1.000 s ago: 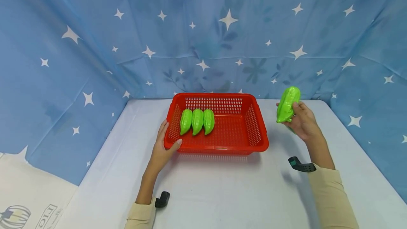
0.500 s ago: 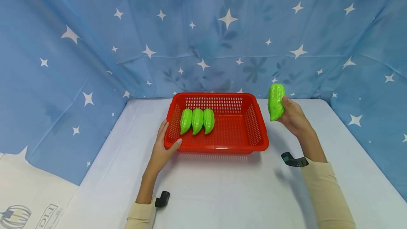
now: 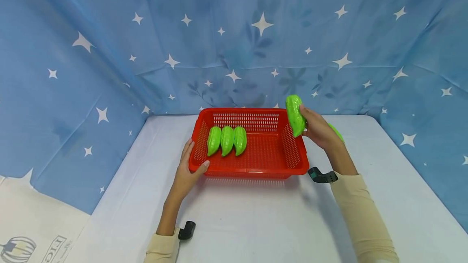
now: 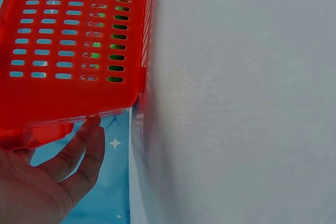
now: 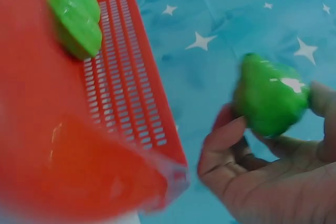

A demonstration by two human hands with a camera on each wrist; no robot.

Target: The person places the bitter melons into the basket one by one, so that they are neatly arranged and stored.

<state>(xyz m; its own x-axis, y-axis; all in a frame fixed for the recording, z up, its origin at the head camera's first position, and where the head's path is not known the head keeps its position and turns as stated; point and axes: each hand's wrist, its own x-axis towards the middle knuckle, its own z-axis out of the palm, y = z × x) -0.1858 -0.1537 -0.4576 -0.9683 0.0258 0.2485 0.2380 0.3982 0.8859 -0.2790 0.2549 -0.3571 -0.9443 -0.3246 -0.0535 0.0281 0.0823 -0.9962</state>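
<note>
A red plastic basket (image 3: 252, 170) stands on the white-covered table. Three glossy green bitter melons (image 3: 227, 140) lie side by side in its left part, tips toward me. My left hand (image 3: 185, 175) holds the basket at its front left corner, thumb on the rim and fingers along the outer side. Over the basket's right rim, my right hand (image 3: 319, 130) grips another bitter melon (image 3: 295, 116) between thumb and fingers, its pointed end down. In the right wrist view this bitter melon (image 5: 270, 95) is seen from its end, against the blue cloth.
A bit of another green object (image 3: 336, 132) shows behind the right forearm, mostly hidden. Blue star-patterned cloth (image 3: 234, 44) hangs behind and beside the white table (image 3: 252, 222). Each wrist wears a black device (image 3: 322, 175).
My right hand has carried the bitter melon left, from the table's right side to above the basket's right rim. The left hand and the basket have stayed in place.
</note>
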